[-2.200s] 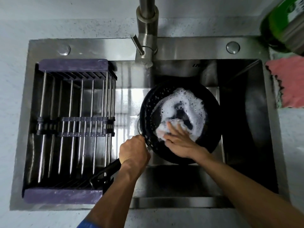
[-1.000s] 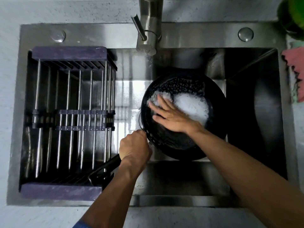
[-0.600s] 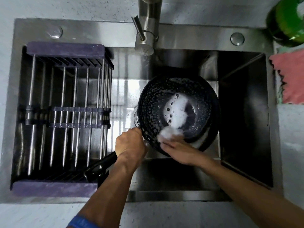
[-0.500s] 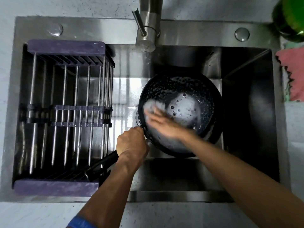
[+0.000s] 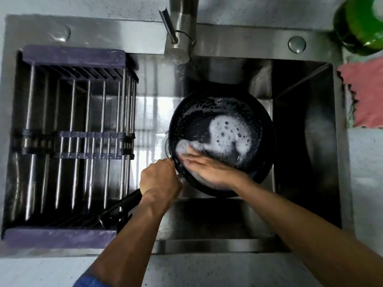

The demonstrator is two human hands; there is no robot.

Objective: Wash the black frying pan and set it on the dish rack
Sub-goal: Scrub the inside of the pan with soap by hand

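head view / change: right hand (image 5: 209,168) has swept back to the near-left wall of the black frying pan (image 5: 257,162), after being up on the left wall half a second ago; foam (image 5: 226,135) now smeared in a curl across the pan floor instead of one blob.
head view / meaning: judged still mid-scrub, soaping stage; rinse and racking not yet done.
right hand: fingers laid fairly flat and blurred, pressing a pale soapy sponge or cloth (image 5: 183,146) against the pan's inner wall; how tightly it is held, cannot tell.
left hand (image 5: 159,181): fingers curled tight round the pan handle (image 5: 122,206) close to the pan body, holding it steady, same grip as before.
pan location: inside the sink (image 5: 300,204), middle of the basin, tilted toward the person, handle end reaching over the near-right corner of the dish rack (image 5: 70,141).
dish rack: sits across the left part of the sink, bars bare where visible.
tap (image 5: 180,38): above the pan's far-left edge; thin stream possibly running, hard to tell.
around: pink cloth (image 5: 366,94) and green bottle (image 5: 360,23) on the counter at right, well apart.
in the way: nothing between pan and rack; slippery soapy grip is the likely risk.
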